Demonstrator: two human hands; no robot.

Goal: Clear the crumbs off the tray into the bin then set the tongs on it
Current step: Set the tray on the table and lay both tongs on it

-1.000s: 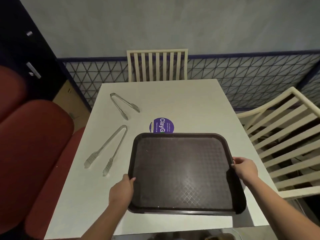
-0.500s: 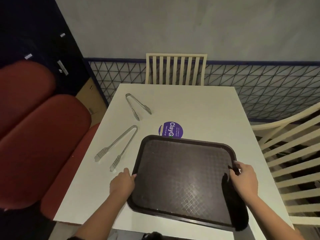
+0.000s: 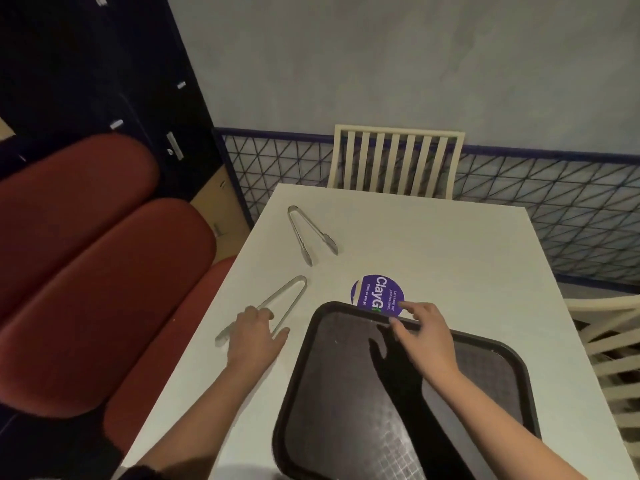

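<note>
Tray (image 3: 353, 403) lies flat at 6 o'clock, both hands now off its sides: left hand (image 3: 254, 336) spreads loosely over the near tongs (image 3: 277, 304) at 9 o'clock, ungripped, right hand (image 3: 420, 336) hovers open, so placing begins.

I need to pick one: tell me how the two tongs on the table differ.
The near tongs lie under the left hand, hinge pointing away; the far tongs lie untouched, hinge also away. The near tongs look longer and sit closer to the tray. Both are bare metal, lying open on the white table.
</note>
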